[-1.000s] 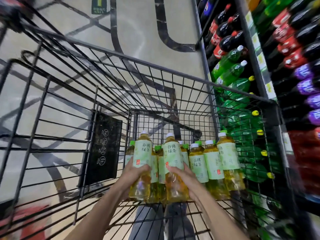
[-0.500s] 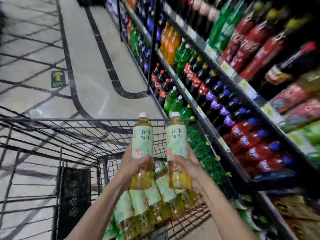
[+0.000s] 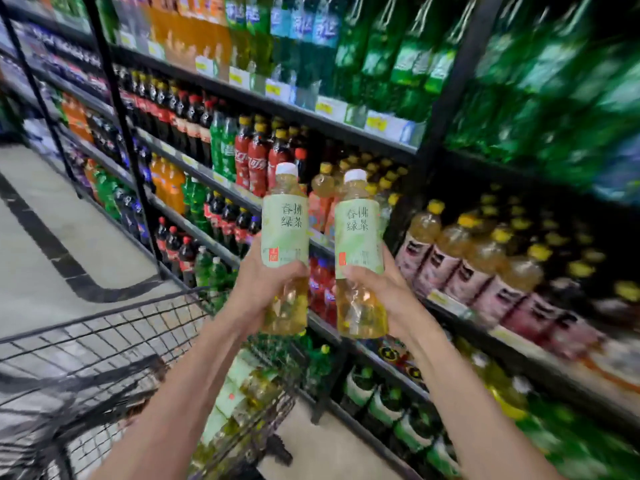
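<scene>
The left hand (image 3: 263, 289) grips the lower body of one clear plastic green-tea bottle (image 3: 285, 233) with a pale green label and white cap. The right hand (image 3: 379, 292) grips an identical second bottle (image 3: 358, 244). Both bottles are upright and just apart, above the far rim of the black wire cart (image 3: 104, 317) and facing the dark metal shelf (image 3: 453, 306). Keep them vertical. Seat one at a time, label outward.

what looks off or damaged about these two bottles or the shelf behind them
Nothing stands out. The left hand holds the left bottle and the right hand the right bottle, both roughly upright, caps on, labels smooth. Bottles on the shelf stand in rows; the far right is too blurred to judge.
</scene>
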{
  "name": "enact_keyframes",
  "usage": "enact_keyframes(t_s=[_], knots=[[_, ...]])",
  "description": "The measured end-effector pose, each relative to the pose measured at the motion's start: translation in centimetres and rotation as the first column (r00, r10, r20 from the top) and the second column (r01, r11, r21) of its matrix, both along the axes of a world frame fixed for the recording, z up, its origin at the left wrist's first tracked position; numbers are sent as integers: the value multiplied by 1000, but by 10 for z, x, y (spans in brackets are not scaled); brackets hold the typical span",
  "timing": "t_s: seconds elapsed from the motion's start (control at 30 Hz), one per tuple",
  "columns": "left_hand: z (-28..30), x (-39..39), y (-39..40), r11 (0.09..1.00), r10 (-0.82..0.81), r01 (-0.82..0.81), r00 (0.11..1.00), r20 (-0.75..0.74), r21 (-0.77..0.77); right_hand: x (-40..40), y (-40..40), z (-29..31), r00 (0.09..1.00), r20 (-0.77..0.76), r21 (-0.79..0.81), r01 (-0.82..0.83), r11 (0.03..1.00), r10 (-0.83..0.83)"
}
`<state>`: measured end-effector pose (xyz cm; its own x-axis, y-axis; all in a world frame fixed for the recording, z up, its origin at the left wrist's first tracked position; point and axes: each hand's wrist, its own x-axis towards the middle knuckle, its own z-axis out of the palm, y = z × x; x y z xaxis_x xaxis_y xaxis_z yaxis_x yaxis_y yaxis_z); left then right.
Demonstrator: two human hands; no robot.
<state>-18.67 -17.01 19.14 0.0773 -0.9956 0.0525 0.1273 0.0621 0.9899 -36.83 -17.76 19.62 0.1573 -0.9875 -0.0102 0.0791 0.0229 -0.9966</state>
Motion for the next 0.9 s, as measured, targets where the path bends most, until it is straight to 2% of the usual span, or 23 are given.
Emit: enact_keyframes(t_s=[0.2, 0.3, 0.47, 0.6, 0.9], knots=[[55, -141, 53, 963, -240, 237, 971, -11, -132, -133, 81, 51, 977, 26, -140, 212, 967, -211], [80, -211, 81, 934, -306, 297, 952, -13, -196, -196, 129, 77, 952, 43, -205, 305, 930, -303], [122, -314, 121, 858, -431, 422, 902, 36, -293, -290, 204, 118, 890, 69, -293, 451, 843, -451], [164, -388, 148, 776, -516, 516, 850, 104, -363, -356, 253, 148, 791, 75, -342, 592, 730, -607], [216, -550, 195, 601, -699, 663, 707, 109, -447, -499, 336, 201, 683, 63, -473, 662, 581, -727]])
